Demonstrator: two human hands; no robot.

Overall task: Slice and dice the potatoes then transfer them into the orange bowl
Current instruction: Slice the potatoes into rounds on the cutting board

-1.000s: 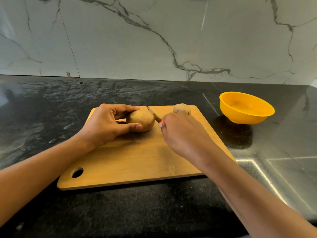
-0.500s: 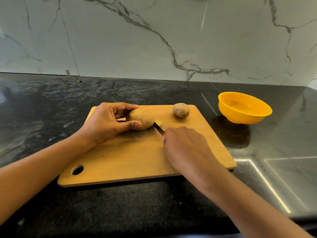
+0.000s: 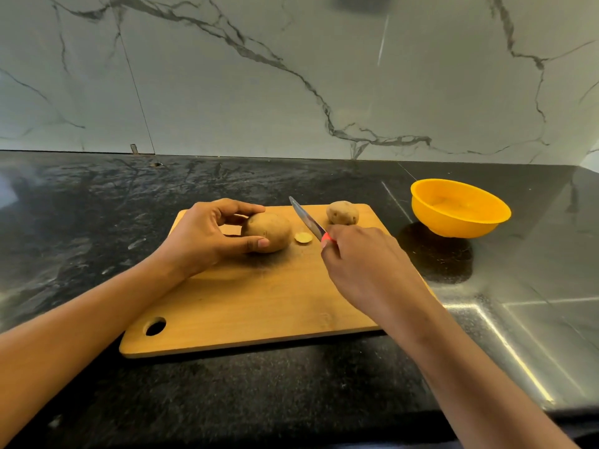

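- Potatoes: a large brown oval potato (image 3: 267,231) lies mid-board on the wooden cutting board (image 3: 252,306), steadied by the left hand (image 3: 207,236) curled round it.
- Right hand (image 3: 363,267) grips a steel-bladed knife (image 3: 306,218), raised to cut.
- One thin pale slice (image 3: 303,238) lies just right.
- Small brown potato (image 3: 343,213) waits far right; round orange plastic bowl (image 3: 458,207) holds nothing.

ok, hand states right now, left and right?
Left hand: holding the large potato on the cutting board.
Right hand: gripping the knife.
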